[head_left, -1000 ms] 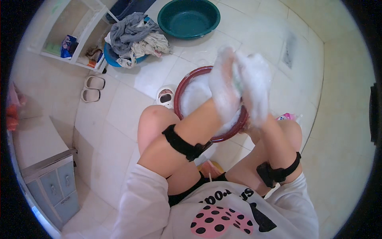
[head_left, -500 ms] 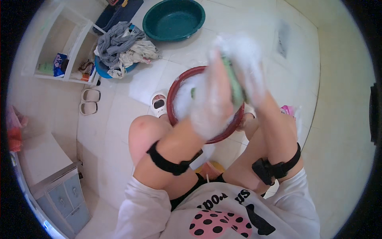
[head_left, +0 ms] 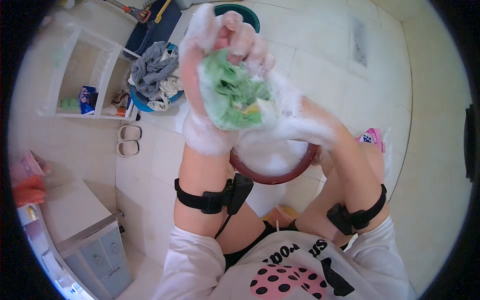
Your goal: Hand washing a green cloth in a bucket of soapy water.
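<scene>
A bunched, soapy green cloth (head_left: 232, 90) with a small yellow and white patch lies across the palm of my left hand (head_left: 192, 85). The fingers of that hand curl over its far end, with the thumb up at the left. My right hand (head_left: 287, 112), thick with foam, grips the cloth's right side; suds hide most of its fingers. Both hands are raised over the far part of a red-brown basin (head_left: 272, 178), which holds white suds (head_left: 275, 155). Foam coats both wrists.
Beyond my hands is a dark green basin (head_left: 248, 15). Grey and white laundry (head_left: 155, 70) heaps over a blue basin (head_left: 142, 100) beside a white shelf (head_left: 75, 114). Beige slippers (head_left: 129, 140) sit at left. A pink packet (head_left: 372, 137) stands at right, by the wall.
Both hands have swung left and away from me with the cloth. My left hand has turned palm up, so the cloth shows broadly. The view has shifted slightly.
</scene>
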